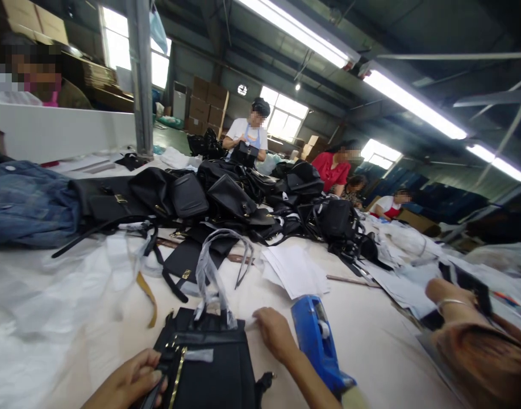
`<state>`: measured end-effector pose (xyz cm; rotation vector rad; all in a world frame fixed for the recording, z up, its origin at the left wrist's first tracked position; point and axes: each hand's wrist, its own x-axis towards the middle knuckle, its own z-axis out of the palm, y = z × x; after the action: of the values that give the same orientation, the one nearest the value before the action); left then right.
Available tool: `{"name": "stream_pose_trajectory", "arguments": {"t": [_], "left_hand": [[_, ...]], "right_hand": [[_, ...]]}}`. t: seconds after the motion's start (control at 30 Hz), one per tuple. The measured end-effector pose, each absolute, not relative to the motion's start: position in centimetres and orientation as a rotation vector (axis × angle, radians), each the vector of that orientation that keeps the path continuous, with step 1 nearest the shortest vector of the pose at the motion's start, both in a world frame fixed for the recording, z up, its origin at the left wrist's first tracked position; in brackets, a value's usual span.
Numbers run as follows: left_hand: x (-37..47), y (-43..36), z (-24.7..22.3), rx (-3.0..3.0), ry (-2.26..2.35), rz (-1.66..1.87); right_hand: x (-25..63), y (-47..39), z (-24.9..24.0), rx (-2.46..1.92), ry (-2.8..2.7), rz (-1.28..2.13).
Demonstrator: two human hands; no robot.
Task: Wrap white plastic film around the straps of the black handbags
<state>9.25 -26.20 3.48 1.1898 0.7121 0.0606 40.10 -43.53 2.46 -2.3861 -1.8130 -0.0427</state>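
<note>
A black bag (217, 363) with a gold zipper lies on the pale table (362, 318) at the bottom centre. Plastic film wraps its raised handles (211, 267). At the bag's left side, my left hand (138, 375) is closed on a black strap. My right hand (272, 329) rests beside the bag's upper right corner, its fingers bent together; whether they hold anything is hidden. Just right of it lies a blue tape dispenser (315, 341).
Black bags (230, 199) are piled across the table's middle. White sheets (292, 267) lie before them, denim cloth (28, 201) at left. Another person's arm (469, 329) reaches in at right. Several people work farther back; a post (138, 79) stands at left.
</note>
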Motion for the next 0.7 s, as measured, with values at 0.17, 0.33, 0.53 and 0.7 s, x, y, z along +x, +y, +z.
{"name": "stream_pose_trajectory", "arguments": {"t": [0.17,0.33,0.53,0.7], "left_hand": [[8.5,-26.8,7.8,1.066,0.602,0.198],[7.6,-27.4,9.3,1.082,0.557,0.335],[6.1,-27.5,10.2,1.557,0.605,0.634],[5.8,-27.0,11.8,1.78,0.63,0.637]], "right_hand": [[38.5,-41.9,9.0,-2.152,-1.161,0.023],[33.5,-37.5,11.7,-1.797,-1.063,0.563],[25.5,-35.0,9.6,-1.328,-0.877,1.264],[22.2,-35.5,10.4,-1.173,-0.775,1.617]]}}
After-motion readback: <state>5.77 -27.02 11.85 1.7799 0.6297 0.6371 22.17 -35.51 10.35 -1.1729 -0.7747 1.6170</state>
